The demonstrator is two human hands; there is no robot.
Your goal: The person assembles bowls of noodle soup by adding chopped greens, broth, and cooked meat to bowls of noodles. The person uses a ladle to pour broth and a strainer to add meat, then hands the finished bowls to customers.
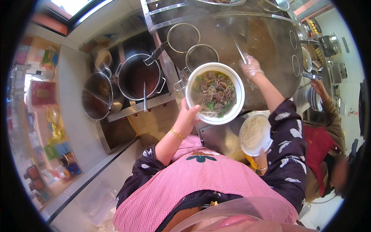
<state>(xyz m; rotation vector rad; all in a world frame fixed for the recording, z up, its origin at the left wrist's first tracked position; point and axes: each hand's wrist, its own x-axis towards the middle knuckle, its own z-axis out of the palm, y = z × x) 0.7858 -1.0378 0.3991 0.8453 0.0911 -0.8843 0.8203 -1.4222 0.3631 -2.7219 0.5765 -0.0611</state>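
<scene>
My left hand grips the rim and side of a white bowl, its thumb at the edge. Noodles, sliced meat and green leaves in broth fill this bowl. In a clear plastic glove, my right hand is closed around the handle of a ladle. The ladle's head is hard to see through steam over a wide vat of brown broth. Below my right forearm, another person's hand holds a white bowl of pale noodles.
Two wire strainers hang at the vat's left edge. Further left, a steel pot of dark red liquid with a ladle in it stands beside another pot. On the right, a person in a red apron reaches near stacked bowls.
</scene>
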